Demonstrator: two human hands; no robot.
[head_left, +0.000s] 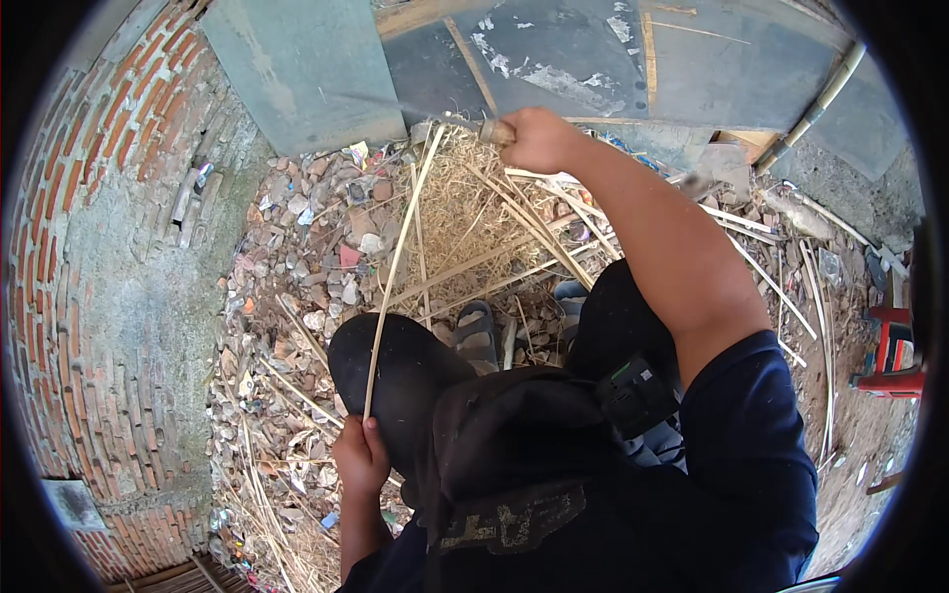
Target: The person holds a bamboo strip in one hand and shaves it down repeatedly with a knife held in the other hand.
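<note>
Bamboo strip (395,262) in left grip (361,457)

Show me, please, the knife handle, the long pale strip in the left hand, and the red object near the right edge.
Knife handle (495,132), head view: its exposed part.
Long pale strip (397,259), head view: mid-length.
Red object (890,383), head view: its lower part.

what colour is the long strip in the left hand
Pale yellowish tan; the strip shows best in the head view.

A partly plastered brick wall (84,366) stands at nine o'clock, blue-grey panels (297,69) from eleven to two. Rubble ground (292,252) lies toward ten, red furniture (890,383) near three.
</note>
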